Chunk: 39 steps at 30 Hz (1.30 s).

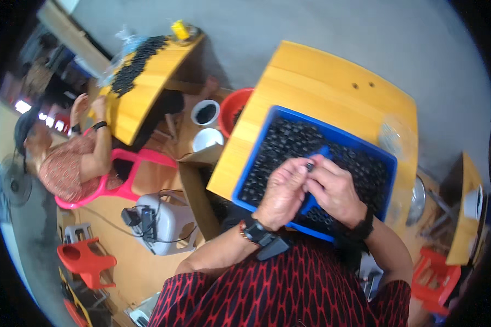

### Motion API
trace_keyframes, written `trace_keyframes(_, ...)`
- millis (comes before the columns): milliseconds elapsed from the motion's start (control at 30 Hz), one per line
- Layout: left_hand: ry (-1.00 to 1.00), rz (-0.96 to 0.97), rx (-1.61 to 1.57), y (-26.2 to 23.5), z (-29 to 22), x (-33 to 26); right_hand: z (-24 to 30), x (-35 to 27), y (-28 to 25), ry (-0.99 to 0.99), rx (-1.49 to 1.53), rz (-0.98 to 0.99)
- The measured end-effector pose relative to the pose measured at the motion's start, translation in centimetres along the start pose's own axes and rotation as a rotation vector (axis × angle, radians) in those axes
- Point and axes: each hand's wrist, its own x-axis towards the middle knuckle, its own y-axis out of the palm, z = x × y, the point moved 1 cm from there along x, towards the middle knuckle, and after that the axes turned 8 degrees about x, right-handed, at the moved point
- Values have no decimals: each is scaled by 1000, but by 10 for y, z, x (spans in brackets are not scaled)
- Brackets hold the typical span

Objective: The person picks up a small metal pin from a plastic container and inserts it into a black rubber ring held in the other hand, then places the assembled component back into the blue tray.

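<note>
Pinching a small, black, roundish part (310,167), left hand (282,189) and right hand (337,188) both closed on it

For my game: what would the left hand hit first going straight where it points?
Probably the right hand, close beside the left hand at the small black part, though depth is unclear.

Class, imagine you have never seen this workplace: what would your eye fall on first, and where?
First comes the blue tray full of small black parts, on the yellow table right of centre. Above it, the left hand and right hand meet at a tiny dark piece. Then the bright pink chair draws the eye at the left, with a co-worker seated on it.
</note>
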Motion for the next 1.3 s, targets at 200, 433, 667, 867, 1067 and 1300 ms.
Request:
trace_keyframes(200, -18, -8, 61, 0, -3, 1, -11, -13, -14, 361, 359, -32)
trace_keyframes(433, -44, -43, 221, 5, -3, -3, -10, -14, -31, 416, 600, -73)
trace_keyframes(667, -104, -26, 240, 6, -3, -2, -13, -15, -29, 517, 661, -163)
trace_keyframes(867, -106, -41, 256, 5, -1, -2, -11, -12, -27, 402, 477, -156)
trace_keyframes(1067, -103, -52, 280, 6, -1, -2, -9, -8, -29, 297, 313, -123)
trace_keyframes(1300, -138, -83, 320, 8, -3, -3, -9, -7, -32, 267, 205, -68)
